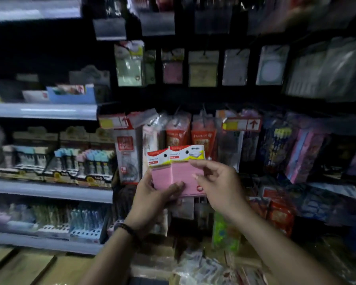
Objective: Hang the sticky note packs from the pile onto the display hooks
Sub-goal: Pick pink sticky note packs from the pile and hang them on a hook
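We are holding two pink sticky note packs (180,173) upright in front of the hanging display packs (201,138). Our left hand (152,194) is gripping them from below, thumb pressing on the front. Our right hand (216,182) is pinching the front pack's right edge.

Two pink packs (178,171) stand upright, fanned and overlapping, the right one in front. Each has a red, white and yellow header card with a round hanging hole near its top.
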Tool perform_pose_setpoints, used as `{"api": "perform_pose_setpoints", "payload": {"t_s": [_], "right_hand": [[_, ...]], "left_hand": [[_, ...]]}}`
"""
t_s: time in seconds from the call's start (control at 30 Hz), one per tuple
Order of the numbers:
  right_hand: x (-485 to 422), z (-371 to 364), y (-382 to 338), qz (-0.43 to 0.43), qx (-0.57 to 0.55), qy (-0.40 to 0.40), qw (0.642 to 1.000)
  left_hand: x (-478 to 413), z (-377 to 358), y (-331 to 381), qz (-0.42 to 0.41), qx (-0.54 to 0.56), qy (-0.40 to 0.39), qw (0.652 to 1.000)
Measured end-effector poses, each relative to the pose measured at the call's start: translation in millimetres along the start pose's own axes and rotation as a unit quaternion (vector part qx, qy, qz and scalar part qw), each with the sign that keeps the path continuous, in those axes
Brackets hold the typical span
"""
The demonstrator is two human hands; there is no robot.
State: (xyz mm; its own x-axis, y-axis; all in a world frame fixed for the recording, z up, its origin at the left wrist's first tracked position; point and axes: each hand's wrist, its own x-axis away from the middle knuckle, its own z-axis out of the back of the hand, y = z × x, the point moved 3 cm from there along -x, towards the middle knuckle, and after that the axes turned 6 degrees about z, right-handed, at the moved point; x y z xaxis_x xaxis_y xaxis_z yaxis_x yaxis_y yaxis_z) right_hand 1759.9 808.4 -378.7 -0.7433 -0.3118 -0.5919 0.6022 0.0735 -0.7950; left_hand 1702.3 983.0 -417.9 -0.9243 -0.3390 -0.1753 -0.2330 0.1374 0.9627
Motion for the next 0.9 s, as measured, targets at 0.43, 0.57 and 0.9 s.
{"api": "perform_pose_setpoints", "payload": {"t_s": [0.43, 0.57, 0.9], "right_hand": [[-158, -17, -74, 0.118, 0.044, 0.05, 0.991], [-196, -26, -87, 0.158, 0.075, 0.062, 0.983], [-238, -46, -103, 0.252, 0.061, 0.081, 0.963]], "left_hand": [[-64, 29, 169, -0.17, -0.142, 0.116, 0.968], [-86, 43, 201, -0.204, -0.185, 0.143, 0.951], [-112, 56, 227, -0.244, -0.169, 0.123, 0.947]]}}
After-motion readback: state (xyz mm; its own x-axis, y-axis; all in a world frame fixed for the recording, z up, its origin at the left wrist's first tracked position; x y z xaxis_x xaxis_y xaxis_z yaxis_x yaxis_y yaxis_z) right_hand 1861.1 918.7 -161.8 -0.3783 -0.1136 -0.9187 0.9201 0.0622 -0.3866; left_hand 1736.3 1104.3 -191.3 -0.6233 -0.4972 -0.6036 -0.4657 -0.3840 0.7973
